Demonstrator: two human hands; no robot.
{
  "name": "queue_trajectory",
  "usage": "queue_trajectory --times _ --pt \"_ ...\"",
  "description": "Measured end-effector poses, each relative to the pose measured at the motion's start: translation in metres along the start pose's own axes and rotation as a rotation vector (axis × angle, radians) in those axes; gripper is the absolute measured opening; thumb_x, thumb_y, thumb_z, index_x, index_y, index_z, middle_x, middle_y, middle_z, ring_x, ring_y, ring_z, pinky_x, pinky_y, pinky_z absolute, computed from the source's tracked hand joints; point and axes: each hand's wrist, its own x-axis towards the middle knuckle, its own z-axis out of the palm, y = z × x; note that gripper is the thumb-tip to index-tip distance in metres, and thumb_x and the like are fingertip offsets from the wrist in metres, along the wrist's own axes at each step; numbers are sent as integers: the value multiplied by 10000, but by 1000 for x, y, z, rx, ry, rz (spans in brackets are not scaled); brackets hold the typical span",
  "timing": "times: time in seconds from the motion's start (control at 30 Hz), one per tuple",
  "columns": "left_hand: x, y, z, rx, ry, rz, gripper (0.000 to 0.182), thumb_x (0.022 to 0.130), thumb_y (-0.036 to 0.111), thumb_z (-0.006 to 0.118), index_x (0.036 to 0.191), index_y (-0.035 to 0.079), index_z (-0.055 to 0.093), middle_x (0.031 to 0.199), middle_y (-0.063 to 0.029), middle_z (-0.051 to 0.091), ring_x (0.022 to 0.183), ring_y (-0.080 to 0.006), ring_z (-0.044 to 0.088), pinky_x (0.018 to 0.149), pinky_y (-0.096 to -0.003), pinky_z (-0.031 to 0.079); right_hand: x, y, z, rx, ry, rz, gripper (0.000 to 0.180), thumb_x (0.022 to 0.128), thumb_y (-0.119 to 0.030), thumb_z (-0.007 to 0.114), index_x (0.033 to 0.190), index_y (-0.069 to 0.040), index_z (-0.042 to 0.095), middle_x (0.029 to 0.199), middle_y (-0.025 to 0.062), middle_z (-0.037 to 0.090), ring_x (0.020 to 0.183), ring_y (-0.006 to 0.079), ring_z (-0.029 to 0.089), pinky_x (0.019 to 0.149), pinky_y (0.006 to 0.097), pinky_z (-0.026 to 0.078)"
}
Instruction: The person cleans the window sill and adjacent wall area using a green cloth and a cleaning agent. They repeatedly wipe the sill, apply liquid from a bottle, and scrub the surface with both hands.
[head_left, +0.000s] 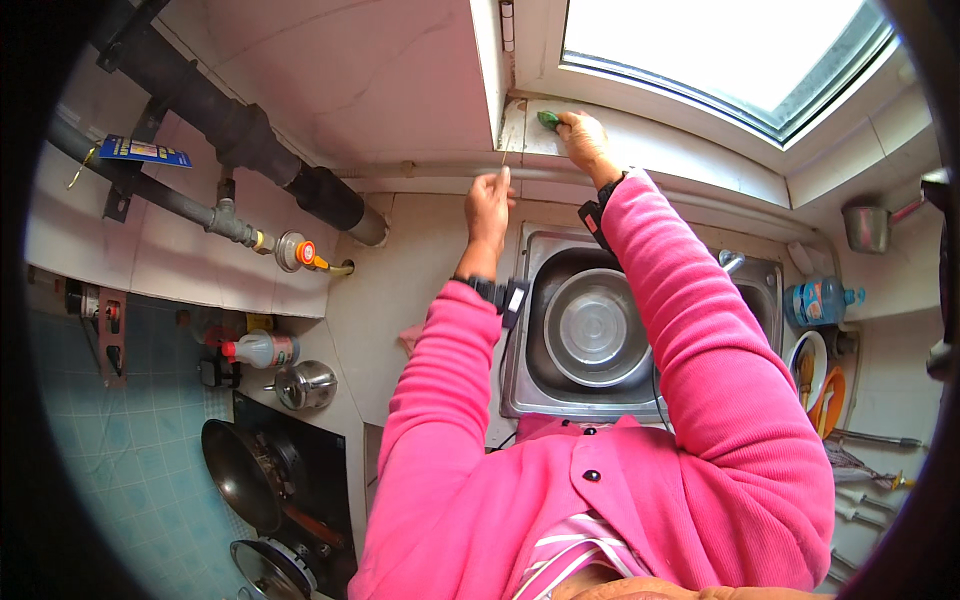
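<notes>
My right hand reaches to the white tiled windowsill and grips a small dark green object, whose exact kind I cannot tell. Lower and to the left, my left hand is raised near the sill's left corner. A thin tan strand runs upward from its pinched fingertips; its far end is unclear. Below my hands, a round metal basin sits in the stainless steel sink. My right forearm crosses over the sink and hides part of it.
A pale pipe runs under the sill. Left are a gas pipe valve, a kettle, a bottle and a wok. Right of the sink are a faucet, a blue plastic bottle and a hanging metal ladle.
</notes>
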Motion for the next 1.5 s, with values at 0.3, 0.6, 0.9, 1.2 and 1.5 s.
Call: queue_trajectory --times 0.3,0.6,0.9,1.2,1.5 --pt "37 1 21 -326 6 -211 245 989 314 552 949 76 595 709 -38 644 493 -83 531 451 -228 431 1 2 4 21 52 -29 217 872 -167 601 1064 -134 698 959 183 650 963 367 612 873 411 476" --pt "-92 -53 -83 -317 -176 -158 221 997 264 540 1011 54 608 684 -28 594 596 -90 511 558 -226 414 9 4 0 26 -65 68 220 876 -212 605 1068 -167 703 1016 183 675 998 363 624 868 418 486" --pt "-277 -91 -182 -486 -8 -363 145 992 191 504 999 57 560 737 -75 612 657 -154 583 589 -264 462 50 -19 35 -30 -40 89 246 842 -191 631 1071 -157 713 1055 173 670 1036 353 626 885 392 493" --pt "-314 -99 -194 -528 16 -391 111 978 171 493 953 80 552 755 -87 633 659 -158 584 620 -277 483 44 -37 46 -204 -177 -260 254 865 -134 570 1095 -129 676 1109 161 635 1065 337 598 931 397 484" --pt "-298 -84 -175 -503 -121 -350 112 974 165 496 930 80 555 762 -85 638 669 -151 599 633 -276 498 -57 -62 14 74 -406 -461 134 822 -102 618 936 -108 689 922 148 634 888 345 622 789 422 502"
